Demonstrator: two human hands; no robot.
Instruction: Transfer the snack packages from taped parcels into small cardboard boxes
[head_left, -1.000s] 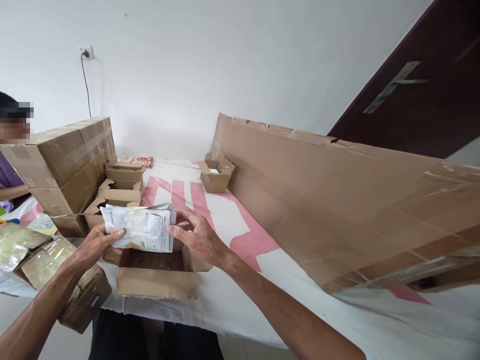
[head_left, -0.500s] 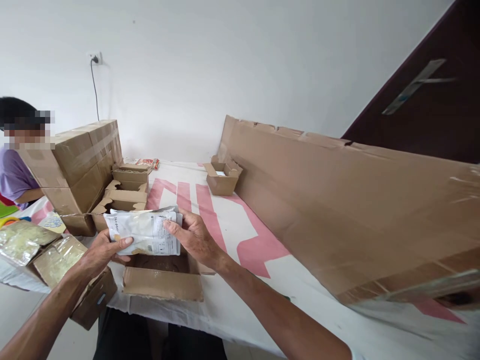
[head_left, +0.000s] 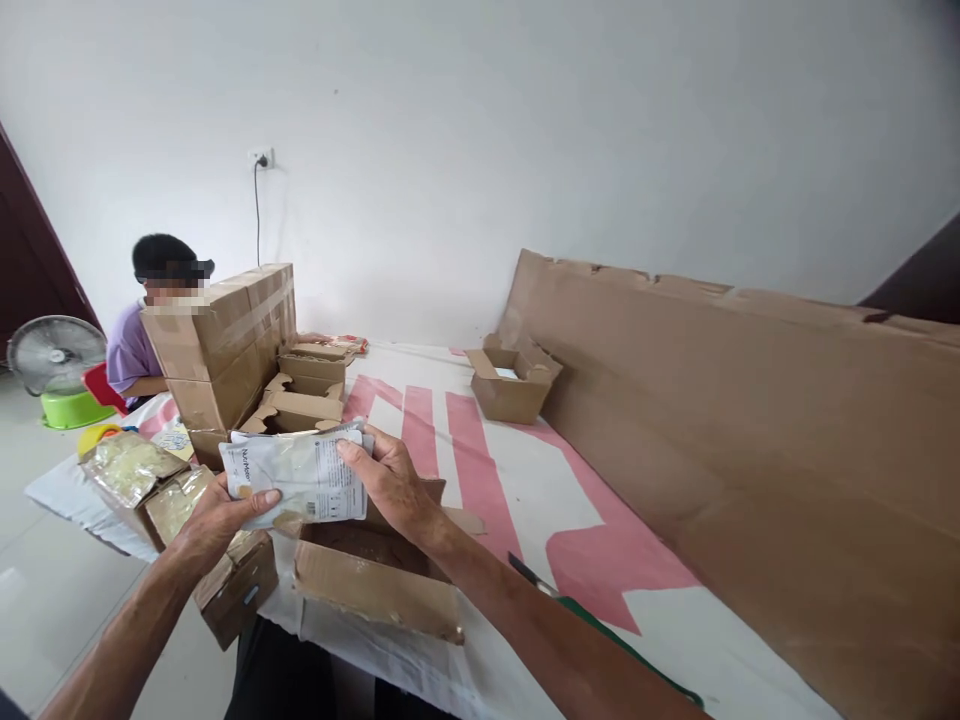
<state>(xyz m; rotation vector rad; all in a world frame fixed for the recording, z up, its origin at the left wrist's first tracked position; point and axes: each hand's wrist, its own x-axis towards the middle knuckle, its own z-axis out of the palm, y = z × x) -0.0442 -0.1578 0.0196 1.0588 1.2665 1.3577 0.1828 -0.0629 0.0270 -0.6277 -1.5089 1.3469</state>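
White, flat, printed plastic pouch (head_left: 300,478) spans my grip: my left hand (head_left: 225,517) pinches its left end, thumb across the lower front, and my right hand (head_left: 391,487) holds the upper right, thumb in front, fingers behind. Another edge shows behind its top, so a second layer seems held too; I judge that slick film could slide if either thumb eases, dropping the rear one. Just below the grip and to its right stands an open brown cardboard box (head_left: 375,592); its raised flaps could catch a pouch corner. Beside my right forearm (head_left: 517,612) lies a slim blade with a green handle (head_left: 576,607); a low sweep of that arm could knock it or cut me. Beyond the grip, to the left, sits a row of open brown cardboard boxes (head_left: 304,406); farther off, to the right, a small open brown carton (head_left: 510,402).
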